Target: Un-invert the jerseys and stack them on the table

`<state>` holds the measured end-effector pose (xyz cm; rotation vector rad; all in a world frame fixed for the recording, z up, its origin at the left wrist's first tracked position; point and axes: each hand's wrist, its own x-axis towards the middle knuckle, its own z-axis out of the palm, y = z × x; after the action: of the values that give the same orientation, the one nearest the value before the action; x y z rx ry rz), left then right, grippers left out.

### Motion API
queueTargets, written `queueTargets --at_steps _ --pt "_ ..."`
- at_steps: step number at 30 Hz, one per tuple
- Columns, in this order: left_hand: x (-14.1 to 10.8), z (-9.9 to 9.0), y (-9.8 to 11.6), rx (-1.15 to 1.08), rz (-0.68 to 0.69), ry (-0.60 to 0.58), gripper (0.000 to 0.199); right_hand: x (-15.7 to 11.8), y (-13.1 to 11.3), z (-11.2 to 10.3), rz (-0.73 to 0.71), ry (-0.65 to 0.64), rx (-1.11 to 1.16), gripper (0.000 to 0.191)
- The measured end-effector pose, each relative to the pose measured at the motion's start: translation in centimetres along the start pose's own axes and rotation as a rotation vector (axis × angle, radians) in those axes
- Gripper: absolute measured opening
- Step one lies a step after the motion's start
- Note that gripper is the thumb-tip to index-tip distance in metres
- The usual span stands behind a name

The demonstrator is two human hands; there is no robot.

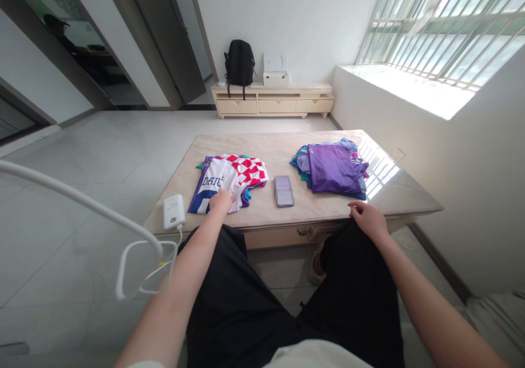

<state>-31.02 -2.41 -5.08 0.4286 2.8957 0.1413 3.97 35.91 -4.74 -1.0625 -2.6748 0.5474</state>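
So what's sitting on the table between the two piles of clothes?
In the head view, a small dark flat object, blurred, lies on the table between the left pile and the purple pile; otherwise bare tabletop.

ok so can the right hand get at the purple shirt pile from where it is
Probably yes. The right hand rests at the table's near edge, and the purple shirt pile lies just beyond it, with only bare tabletop between them. The left hand is off on the white jersey.
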Motion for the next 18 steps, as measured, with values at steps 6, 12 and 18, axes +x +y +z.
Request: queueTargets --at_steps 6,12,18 --pt "-2.0 -1.4 -0.1 -0.16 -0.105 0.065 0.021 -2.1 -1.2 -0.1 0.029 0.017 0.015 0.026" --pt "-5.4 -3.9 0.8 -0.47 0.113 0.094 0.027 -5.1 -4.8 2.7 0.113 -0.151 0.601 0.035" --pt "-11.6 -4.9 0.6 -0.968 0.7 -0.839 0.067 -11.3 -13.0 8.7 0.287 -1.068 1.491 0.067"
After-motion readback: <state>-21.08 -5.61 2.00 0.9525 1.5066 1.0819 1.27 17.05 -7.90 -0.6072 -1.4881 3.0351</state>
